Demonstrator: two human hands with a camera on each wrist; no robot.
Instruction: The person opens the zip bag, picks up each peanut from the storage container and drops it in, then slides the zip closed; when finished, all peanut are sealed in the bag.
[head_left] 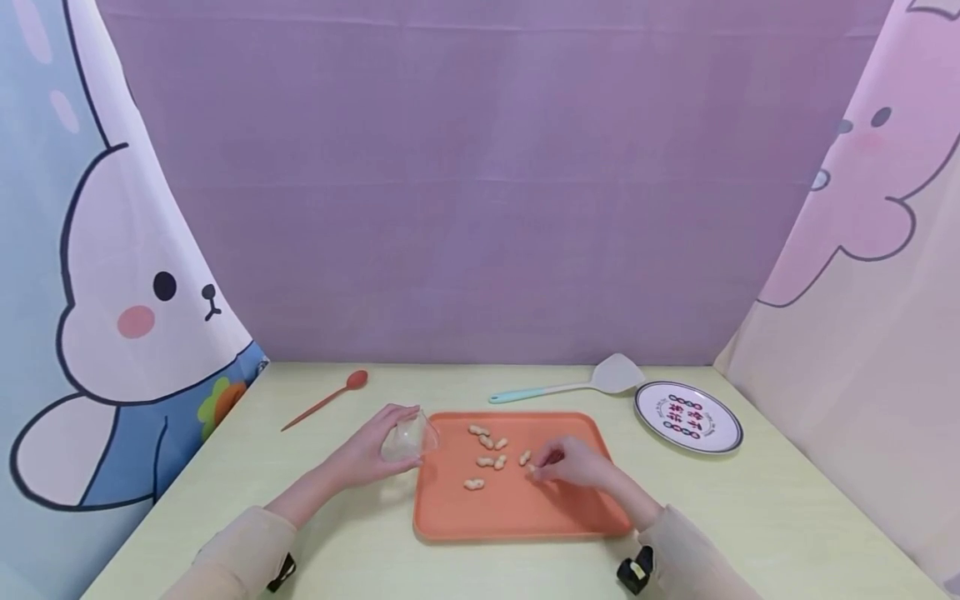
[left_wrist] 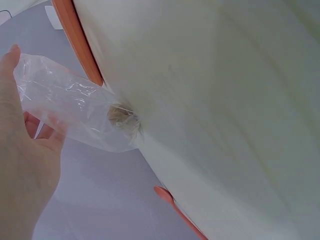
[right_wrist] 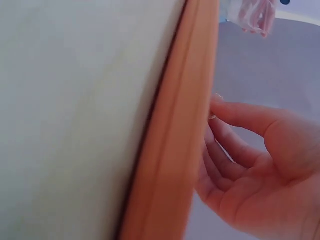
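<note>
My left hand holds a clear plastic bag by its mouth, over the left edge of an orange tray. In the left wrist view a tan lump, perhaps a peanut, lies in the bottom of the bag. Several peanuts in their shells lie loose on the tray. On the right part of the tray, my right hand pinches a peanut between thumb and fingertips. Most of that peanut is hidden by the fingers, and the tray rim covers the fingertips in the right wrist view.
A red spoon lies at the back left of the table. Behind the tray is a spatula with a mint handle. To the right of the tray sits a white plate with a dark rim and red lettering. A purple cloth hangs behind.
</note>
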